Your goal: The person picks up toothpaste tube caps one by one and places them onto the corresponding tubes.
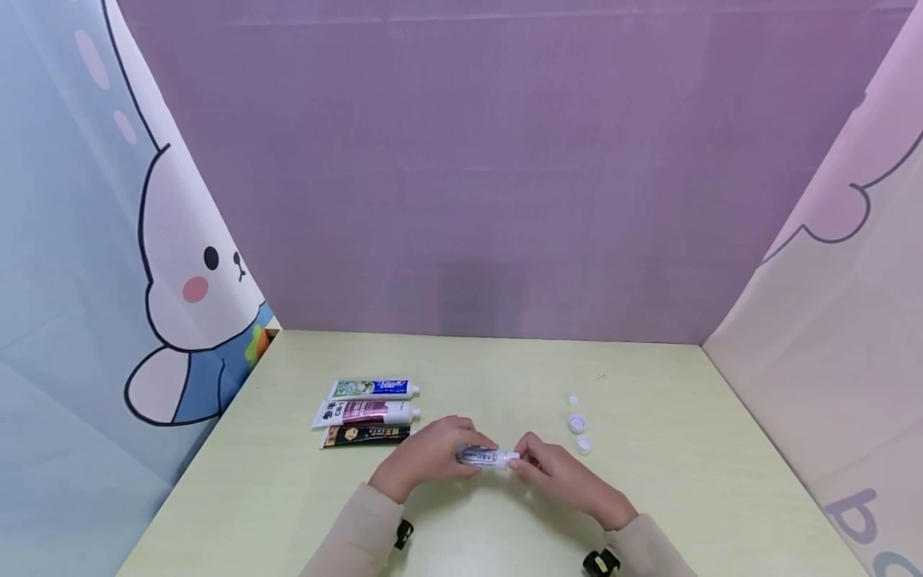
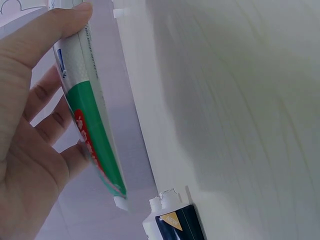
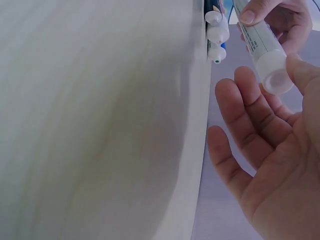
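A toothpaste tube (image 1: 483, 457), white with a green and red section near its flat end (image 2: 97, 135), is held above the table by my left hand (image 1: 436, 453). The left thumb presses on one side of it and the fingers lie along the other. At the tube's right end is a white cap (image 3: 277, 77). My right hand (image 1: 558, 473) pinches this cap, the thumb on its edge and a finger behind it; the other fingers (image 3: 232, 105) are spread loosely.
Left of my hands lie a blue-green tube (image 1: 371, 389), a white and purple tube (image 1: 365, 413) and a black tube (image 1: 366, 435), side by side with nozzles rightward. Three loose white caps (image 1: 576, 423) lie on the table (image 1: 649, 417) to the right. A purple cloth wall (image 1: 469, 176) stands behind.
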Motion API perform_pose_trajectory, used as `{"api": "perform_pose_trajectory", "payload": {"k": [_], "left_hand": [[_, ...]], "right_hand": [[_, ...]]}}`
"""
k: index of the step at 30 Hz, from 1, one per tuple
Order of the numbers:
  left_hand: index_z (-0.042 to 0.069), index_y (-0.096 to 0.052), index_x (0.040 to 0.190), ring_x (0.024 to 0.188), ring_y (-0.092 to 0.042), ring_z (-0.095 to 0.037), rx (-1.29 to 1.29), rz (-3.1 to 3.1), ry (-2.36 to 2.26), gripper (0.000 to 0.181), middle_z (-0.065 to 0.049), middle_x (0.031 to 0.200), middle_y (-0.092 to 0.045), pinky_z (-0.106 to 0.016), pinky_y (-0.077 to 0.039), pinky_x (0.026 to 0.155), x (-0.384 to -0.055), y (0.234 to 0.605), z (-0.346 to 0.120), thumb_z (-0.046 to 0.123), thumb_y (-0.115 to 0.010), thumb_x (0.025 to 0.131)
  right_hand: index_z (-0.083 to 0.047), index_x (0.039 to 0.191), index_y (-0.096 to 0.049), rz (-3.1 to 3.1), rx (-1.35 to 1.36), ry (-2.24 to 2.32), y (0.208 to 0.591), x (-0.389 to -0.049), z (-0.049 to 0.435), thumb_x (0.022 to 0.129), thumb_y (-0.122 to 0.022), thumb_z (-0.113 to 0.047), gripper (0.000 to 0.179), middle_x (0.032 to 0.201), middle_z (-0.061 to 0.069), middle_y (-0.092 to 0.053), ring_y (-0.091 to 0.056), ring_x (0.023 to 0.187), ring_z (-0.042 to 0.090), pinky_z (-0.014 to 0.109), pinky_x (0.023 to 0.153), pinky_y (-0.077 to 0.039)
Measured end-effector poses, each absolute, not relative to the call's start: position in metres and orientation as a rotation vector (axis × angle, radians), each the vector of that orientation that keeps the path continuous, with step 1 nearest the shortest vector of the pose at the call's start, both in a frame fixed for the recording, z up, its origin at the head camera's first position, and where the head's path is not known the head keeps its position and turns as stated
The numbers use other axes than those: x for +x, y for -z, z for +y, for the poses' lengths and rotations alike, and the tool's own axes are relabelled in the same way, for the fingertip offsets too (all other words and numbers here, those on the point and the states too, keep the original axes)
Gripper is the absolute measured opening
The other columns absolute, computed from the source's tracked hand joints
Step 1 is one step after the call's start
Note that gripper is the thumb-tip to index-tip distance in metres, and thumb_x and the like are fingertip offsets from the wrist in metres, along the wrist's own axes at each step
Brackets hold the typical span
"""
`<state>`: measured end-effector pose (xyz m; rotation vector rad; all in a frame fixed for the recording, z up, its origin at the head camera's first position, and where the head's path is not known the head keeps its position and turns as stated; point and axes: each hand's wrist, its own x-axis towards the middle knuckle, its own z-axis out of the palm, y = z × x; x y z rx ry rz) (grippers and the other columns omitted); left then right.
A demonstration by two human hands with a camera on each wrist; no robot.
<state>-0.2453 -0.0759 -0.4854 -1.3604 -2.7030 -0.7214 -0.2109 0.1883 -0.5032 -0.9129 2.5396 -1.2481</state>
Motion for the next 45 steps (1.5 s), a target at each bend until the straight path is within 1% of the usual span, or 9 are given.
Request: {"api": "perform_pose_trajectory", "payload": {"k": [5, 11, 17, 25, 31, 37, 41, 43, 45], "left_hand": [[0.026, -0.075, 0.118, 0.085, -0.054, 0.001, -1.359, -2.687, 0.716, 0.037, 0.014, 0.098, -0.065, -0.014, -0.046, 0.079, -0.245, 0.485, -0.075, 0.020, -0.082, 0.082], [0.025, -0.075, 0.118, 0.085, -0.054, 0.002, -1.401, -2.653, 0.703, 0.037, 0.014, 0.097, -0.066, -0.013, -0.045, 0.079, -0.242, 0.483, -0.071, 0.019, -0.082, 0.082], [0.024, -0.074, 0.119, 0.088, -0.056, 0.000, -1.379, -2.658, 0.747, 0.037, 0.013, 0.100, -0.066, -0.014, -0.046, 0.081, -0.240, 0.481, -0.069, 0.021, -0.082, 0.083], [0.025, -0.074, 0.117, 0.088, -0.056, 0.000, -1.300, -2.671, 0.791, 0.037, 0.014, 0.101, -0.066, -0.017, -0.048, 0.081, -0.241, 0.483, -0.073, 0.032, -0.083, 0.083], [0.027, -0.072, 0.122, 0.089, -0.055, -0.001, -1.280, -2.732, 0.792, 0.043, 0.015, 0.104, -0.065, -0.021, -0.048, 0.083, -0.241, 0.485, -0.081, 0.026, -0.083, 0.081], [0.025, -0.071, 0.125, 0.084, -0.053, -0.001, -1.251, -2.773, 0.792, 0.049, 0.014, 0.102, -0.063, -0.019, -0.048, 0.075, -0.240, 0.487, -0.096, 0.021, -0.085, 0.078], [0.023, -0.071, 0.125, 0.084, -0.053, -0.001, -1.255, -2.768, 0.812, 0.049, 0.014, 0.101, -0.063, -0.017, -0.048, 0.073, -0.240, 0.490, -0.103, 0.020, -0.084, 0.078], [0.023, -0.072, 0.123, 0.083, -0.054, -0.001, -1.264, -2.750, 0.824, 0.048, 0.013, 0.101, -0.064, -0.017, -0.048, 0.072, -0.239, 0.489, -0.104, 0.019, -0.084, 0.077], [0.022, -0.073, 0.122, 0.084, -0.055, -0.001, -1.270, -2.739, 0.817, 0.047, 0.013, 0.102, -0.066, -0.017, -0.048, 0.073, -0.239, 0.489, -0.105, 0.019, -0.084, 0.076]], "right_hand": [[-0.016, 0.108, -0.055, 2.538, -0.877, 1.280, 0.501, -0.208, 0.188, 0.105, -0.054, -0.032, 0.017, 0.083, -0.002, -0.062, -0.050, 0.066, 0.005, 0.023, 0.058, -0.046], [-0.019, 0.119, -0.056, 2.458, -0.857, 1.387, 0.501, -0.204, 0.187, 0.102, -0.060, -0.029, 0.021, 0.090, 0.005, -0.067, -0.057, 0.074, 0.012, 0.026, 0.065, -0.047], [-0.013, 0.116, -0.054, 2.402, -0.874, 1.488, 0.501, -0.205, 0.186, 0.103, -0.058, -0.025, 0.018, 0.102, 0.006, -0.069, -0.063, 0.086, 0.015, 0.027, 0.074, -0.052], [-0.007, 0.115, -0.050, 2.340, -0.897, 1.580, 0.498, -0.204, 0.188, 0.104, -0.056, -0.019, 0.018, 0.107, 0.013, -0.069, -0.067, 0.093, 0.028, 0.037, 0.080, -0.056], [-0.006, 0.114, -0.050, 2.365, -0.882, 1.585, 0.502, -0.206, 0.195, 0.104, -0.055, -0.019, 0.017, 0.108, 0.012, -0.069, -0.068, 0.094, 0.028, 0.040, 0.082, -0.057], [-0.002, 0.115, -0.049, 2.314, -0.847, 1.614, 0.502, -0.206, 0.206, 0.105, -0.054, -0.016, 0.019, 0.113, 0.017, -0.066, -0.066, 0.099, 0.038, 0.045, 0.085, -0.056], [0.000, 0.116, -0.050, 2.263, -0.796, 1.631, 0.502, -0.204, 0.211, 0.105, -0.055, -0.016, 0.020, 0.113, 0.019, -0.064, -0.066, 0.100, 0.038, 0.042, 0.086, -0.056], [-0.002, 0.115, -0.052, 2.268, -0.785, 1.622, 0.501, -0.203, 0.212, 0.103, -0.058, -0.017, 0.020, 0.111, 0.017, -0.065, -0.066, 0.097, 0.033, 0.039, 0.084, -0.057], [-0.005, 0.114, -0.055, 2.311, -0.799, 1.590, 0.501, -0.202, 0.213, 0.100, -0.063, -0.017, 0.020, 0.105, 0.011, -0.065, -0.065, 0.091, 0.024, 0.033, 0.080, -0.057]]}}
